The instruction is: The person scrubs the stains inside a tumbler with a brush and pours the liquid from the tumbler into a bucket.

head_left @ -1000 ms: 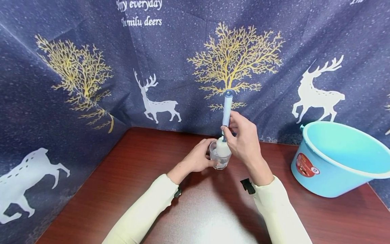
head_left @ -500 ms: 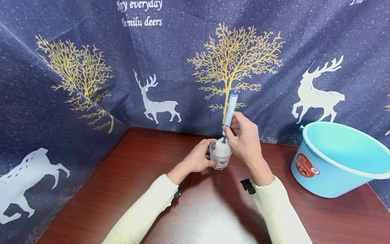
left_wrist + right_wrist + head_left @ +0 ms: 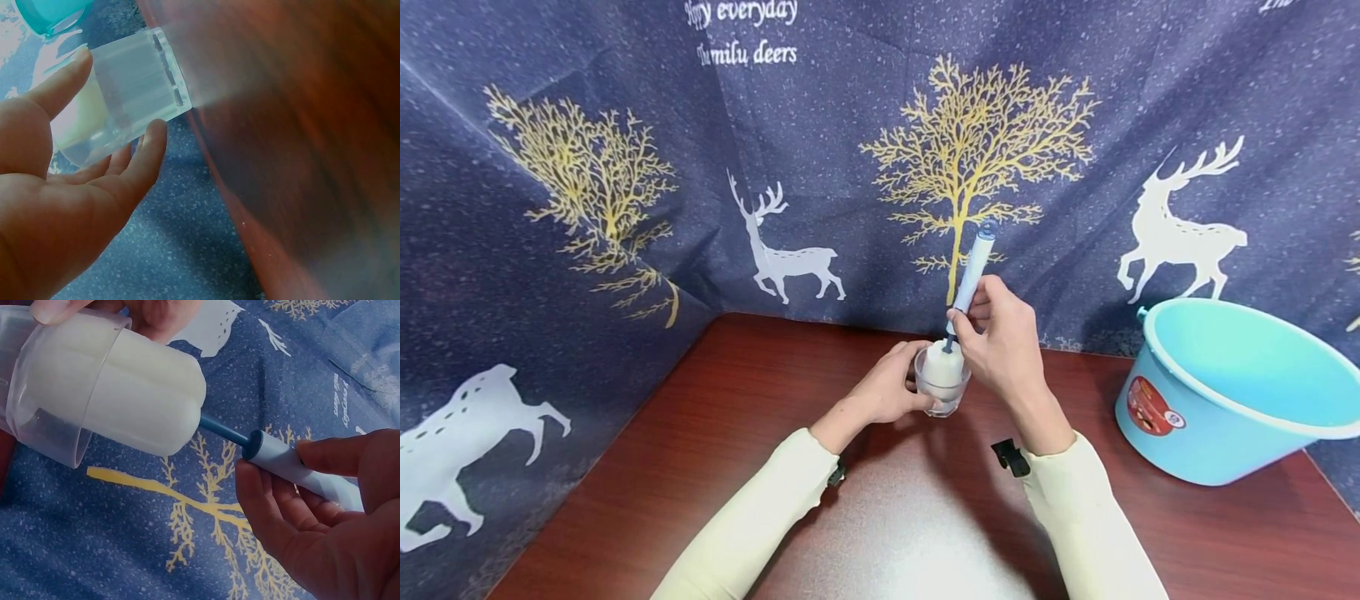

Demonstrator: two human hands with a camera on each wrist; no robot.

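A clear cup (image 3: 943, 405) stands on the table with my left hand (image 3: 891, 387) curled round its side. In the left wrist view, thumb and fingers hold the cup (image 3: 134, 81) from opposite sides. Inside sits the white sponge head (image 3: 147, 387) of a cup brush, its top end poking out above the rim. A dark blue rod (image 3: 224, 431) joins the sponge to a pale blue handle (image 3: 976, 267). My right hand (image 3: 1006, 337) pinches the lower part of that handle between thumb and fingers. The brush tilts, its top leaning right. The sponge's lower end is blurred through the cup wall.
At the right of the reddish-brown table (image 3: 760, 375) stands a light blue bucket (image 3: 1213, 446) with a red sticker. A dark blue cloth (image 3: 865, 200) printed with deer and trees hangs close behind the hands and along the left side.
The brush handle has swung from nearly upright to leaning right, and the sponge top has shifted slightly left in the cup. My left hand and the cup stay in place.
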